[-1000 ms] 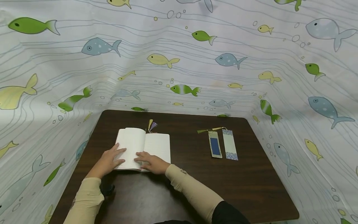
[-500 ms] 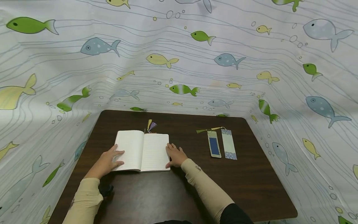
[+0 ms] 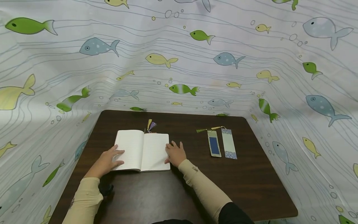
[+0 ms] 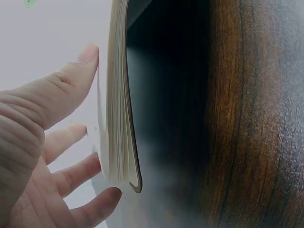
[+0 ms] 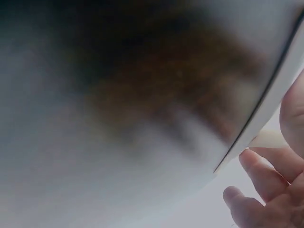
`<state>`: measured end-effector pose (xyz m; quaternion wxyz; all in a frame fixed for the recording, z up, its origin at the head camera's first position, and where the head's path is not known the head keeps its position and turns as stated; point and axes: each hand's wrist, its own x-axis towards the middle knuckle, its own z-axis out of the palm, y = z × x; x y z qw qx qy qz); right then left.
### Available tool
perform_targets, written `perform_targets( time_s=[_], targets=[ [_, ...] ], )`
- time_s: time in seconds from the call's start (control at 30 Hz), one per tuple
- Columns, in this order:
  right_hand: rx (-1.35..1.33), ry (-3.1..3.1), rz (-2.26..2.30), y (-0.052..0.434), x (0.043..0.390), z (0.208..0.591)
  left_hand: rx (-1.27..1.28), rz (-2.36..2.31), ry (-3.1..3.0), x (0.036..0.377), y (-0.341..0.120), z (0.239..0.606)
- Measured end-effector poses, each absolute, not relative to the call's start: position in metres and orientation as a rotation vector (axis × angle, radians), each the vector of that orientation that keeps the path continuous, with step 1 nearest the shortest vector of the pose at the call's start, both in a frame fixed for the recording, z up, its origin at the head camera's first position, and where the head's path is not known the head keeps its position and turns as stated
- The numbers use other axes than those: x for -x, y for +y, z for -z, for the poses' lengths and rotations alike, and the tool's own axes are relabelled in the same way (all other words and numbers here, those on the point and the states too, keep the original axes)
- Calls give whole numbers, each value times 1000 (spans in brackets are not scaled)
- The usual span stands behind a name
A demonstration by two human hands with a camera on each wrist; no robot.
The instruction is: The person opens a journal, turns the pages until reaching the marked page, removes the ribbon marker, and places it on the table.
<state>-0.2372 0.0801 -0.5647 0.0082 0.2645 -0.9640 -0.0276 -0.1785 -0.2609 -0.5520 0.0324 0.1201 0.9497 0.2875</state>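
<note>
An open notebook (image 3: 155, 152) with blank lined pages lies on the dark wooden table, its spine running away from me. My left hand (image 3: 105, 160) rests on the outer edge of the left page, fingers spread. In the left wrist view, the thumb and fingers (image 4: 76, 178) lie loosely at the page block (image 4: 118, 118). My right hand (image 3: 176, 154) touches the right page's outer edge, index finger slightly bent. Its fingers (image 5: 266, 178) meet the page edge in the right wrist view, where a small pale flap shows; whether they pinch it is unclear.
Yellow and purple tassels (image 3: 151, 125) stick out beyond the notebook's top. To the right lie two tasselled bookmarks: one with a blue panel (image 3: 214, 144), one pale with blue patterned ends (image 3: 229, 144). A fish-print curtain (image 3: 179, 62) surrounds the table (image 3: 251, 186).
My right hand has moved from the notebook's middle to its right edge, and the left page has settled flat. Since then the right fingers have shifted slightly. The left hand stays put.
</note>
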Motion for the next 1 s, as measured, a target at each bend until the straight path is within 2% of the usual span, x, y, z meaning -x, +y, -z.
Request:
perform_targets(
  time_s=[0.17,0.33,0.67,0.73,0.87,1.0],
  targets=[
    [-687,-2998,1,77,236,569,-377,-886,2923,178,-261,552],
    [-624,-3061,-378,72,235,567,-381,-885,2939,178,-259,552],
    [-1053,-2921,-1536,33,225,542,-353,-928,2956,178,-257,545],
    [-1201,-2947,-1505,23,220,541,-337,-948,2940,178,-257,543],
    [-1521,-2981,-1166,6,211,543,-288,-1030,2913,176,-258,539],
    [-1652,-2990,-933,-3,206,550,-263,-1064,2903,177,-258,538]
  ],
)
